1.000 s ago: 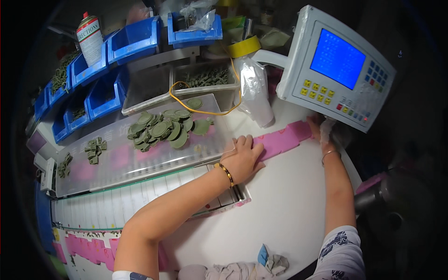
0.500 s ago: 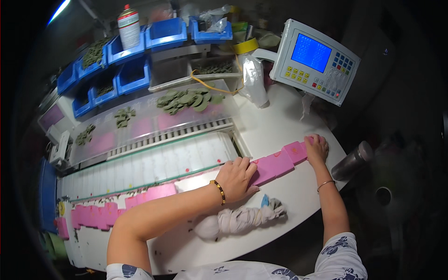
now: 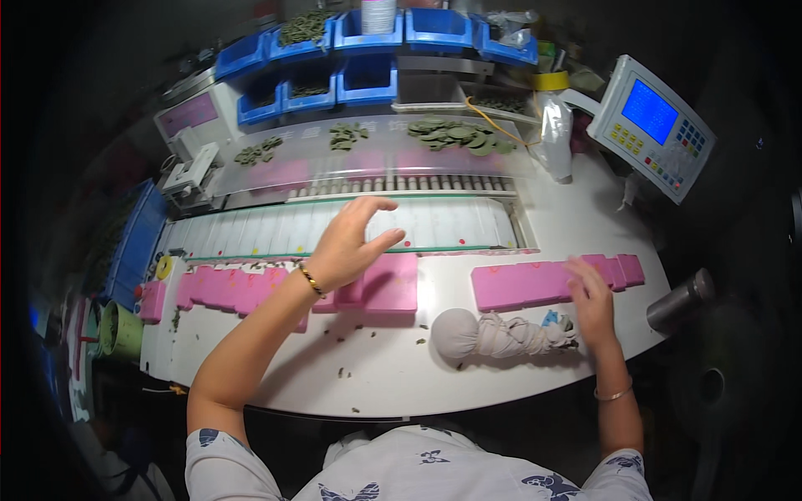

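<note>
My left hand (image 3: 355,242) hovers with fingers and thumb apart, nothing between them. Below it lie thick pink blocks (image 3: 393,284) by the front edge of the white segmented belt (image 3: 334,230). A longer row of thin pink blocks (image 3: 238,284) continues to the left. My right hand (image 3: 593,305) has its fingers stretched out and appears to hold nothing. It is over or beside another pink row (image 3: 518,285) on the right; whether it touches these blocks I cannot tell. In front of that row lies a grey cloth bundle (image 3: 501,336) with a rounded end, bound round with cord.
Blue bins (image 3: 368,79) line the back, above a clear sheet (image 3: 368,163) bearing grey-green pieces (image 3: 455,134). A control panel (image 3: 652,125) with a lit blue screen stands at the right. A metal flask (image 3: 681,301) is by the right edge. Dark crumbs dot the white table (image 3: 292,380).
Both hands have come away from their grip on the right-hand pink row. The left hand has gone left, over other pink blocks; the right has drawn back. The view has swung left.
</note>
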{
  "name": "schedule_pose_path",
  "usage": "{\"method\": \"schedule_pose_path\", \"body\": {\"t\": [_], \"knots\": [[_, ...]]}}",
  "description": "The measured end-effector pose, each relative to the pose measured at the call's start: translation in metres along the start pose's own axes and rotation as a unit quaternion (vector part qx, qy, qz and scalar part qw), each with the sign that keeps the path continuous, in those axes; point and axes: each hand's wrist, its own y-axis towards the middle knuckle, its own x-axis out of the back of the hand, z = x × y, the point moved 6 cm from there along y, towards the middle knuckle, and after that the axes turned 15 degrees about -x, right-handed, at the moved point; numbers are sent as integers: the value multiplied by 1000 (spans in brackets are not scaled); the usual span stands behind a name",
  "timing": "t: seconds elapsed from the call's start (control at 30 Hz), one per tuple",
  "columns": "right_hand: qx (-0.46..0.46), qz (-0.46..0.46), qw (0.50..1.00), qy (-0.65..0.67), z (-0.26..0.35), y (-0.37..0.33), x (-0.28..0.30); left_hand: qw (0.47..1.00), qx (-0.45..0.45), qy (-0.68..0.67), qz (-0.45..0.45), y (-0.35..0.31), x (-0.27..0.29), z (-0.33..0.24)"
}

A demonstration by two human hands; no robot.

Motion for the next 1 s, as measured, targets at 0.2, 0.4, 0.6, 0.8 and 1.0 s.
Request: {"method": "schedule_pose_path", "body": {"t": [0.2,0.4,0.6,0.8,1.0], "knots": [[184,192,964,-26,116,-63,-67,976,6,101,191,-48,-1,-8],[251,139,955,-76,141,-80,-91,973,3,92,214,-51,-32,-13],[25,151,973,174,138,-70,-96,995,-37,61,69,-55,-19,-47],[-102,332,819,456,155,-81,-137,986,-129,67,-86,-78,-3,-118],[-42,307,864,397,144,-87,-148,982,4,-141,-124,-112,15,-98]]}}
